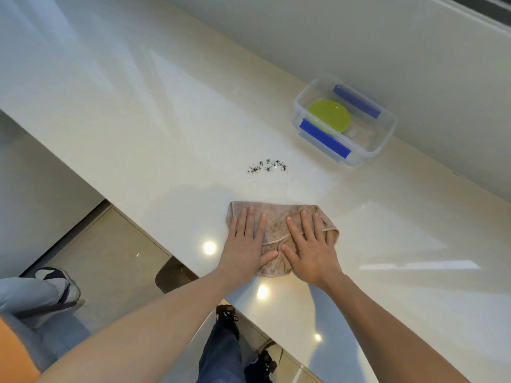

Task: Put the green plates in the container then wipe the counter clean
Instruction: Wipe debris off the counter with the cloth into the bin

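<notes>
A beige cloth [279, 219] lies flat on the white counter [166, 150] near its front edge. My left hand [246, 244] presses on the cloth's left part with straight fingers. My right hand [309, 244] presses on its right part, fingers spread flat. A patch of dark crumbs [266, 165] lies on the counter a little beyond the cloth. Further back on the right stands a clear plastic container [384, 139] with blue clips, and the green plates [329, 116] lie inside it.
A wet smear [301, 189] shines on the counter between the cloth and the container. A pale wall runs behind the container. Below the counter's front edge are a tiled floor and another person's leg and shoe [55, 283] at the left.
</notes>
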